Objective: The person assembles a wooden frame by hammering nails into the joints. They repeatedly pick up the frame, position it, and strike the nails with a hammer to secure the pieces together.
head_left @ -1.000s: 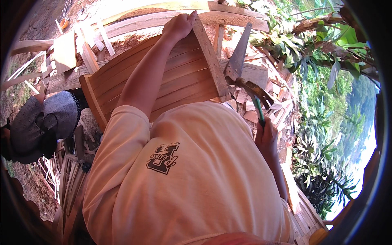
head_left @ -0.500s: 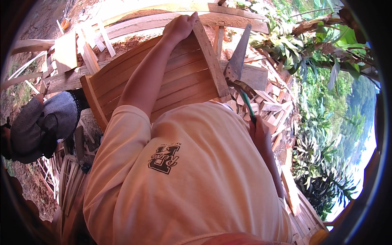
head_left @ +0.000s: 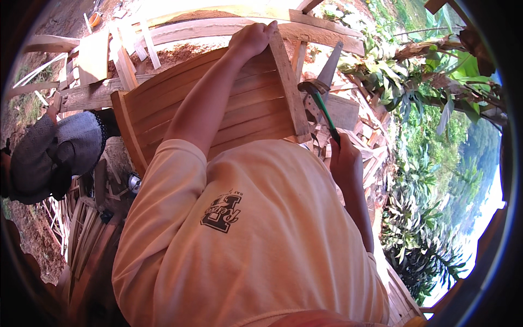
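A slatted wooden panel (head_left: 256,103) with an end board along each side stands tilted in front of me. At its far right corner, my left hand (head_left: 251,41) is closed around the top of the right end board (head_left: 290,90). Low on the right, my right hand (head_left: 346,158) grips the black end of a hammer (head_left: 326,113) with a green handle. The hammer's head is raised beside the panel's right end board, apart from it. Behind the head, a handsaw (head_left: 330,65) points away from me, its lower part partly hidden.
Long beams (head_left: 207,28) run across the far side. Wood offcuts (head_left: 376,155) lie heaped at the right, beside leafy plants (head_left: 419,218). A person in a grey knitted top (head_left: 79,141) is at the left, near a stack of thin strips (head_left: 84,229).
My right hand has risen with the hammer, and its head now overlaps the saw blade. My left hand keeps its hold on the panel. The whole view has shifted slightly.
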Demonstrator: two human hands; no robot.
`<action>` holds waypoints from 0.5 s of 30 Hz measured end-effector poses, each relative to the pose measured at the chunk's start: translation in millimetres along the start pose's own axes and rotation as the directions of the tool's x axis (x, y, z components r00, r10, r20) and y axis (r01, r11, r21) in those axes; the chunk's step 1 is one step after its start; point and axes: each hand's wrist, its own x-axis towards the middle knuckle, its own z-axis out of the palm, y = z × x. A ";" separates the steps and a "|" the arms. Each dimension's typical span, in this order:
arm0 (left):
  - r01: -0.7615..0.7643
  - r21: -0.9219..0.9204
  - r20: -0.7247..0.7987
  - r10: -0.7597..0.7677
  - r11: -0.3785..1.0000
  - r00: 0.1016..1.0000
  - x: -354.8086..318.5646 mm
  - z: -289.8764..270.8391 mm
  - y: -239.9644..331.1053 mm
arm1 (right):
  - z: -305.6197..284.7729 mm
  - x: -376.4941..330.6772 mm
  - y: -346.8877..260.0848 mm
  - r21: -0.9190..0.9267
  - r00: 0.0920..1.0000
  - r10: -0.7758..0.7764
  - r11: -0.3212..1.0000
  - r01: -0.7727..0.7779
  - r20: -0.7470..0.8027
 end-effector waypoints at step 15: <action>-0.016 -0.017 0.022 0.017 1.000 1.000 2.7 3.5 -2.7 | 11.1 -12.9 -5.0 0.133 0.984 -0.065 0.987 0.088 -0.167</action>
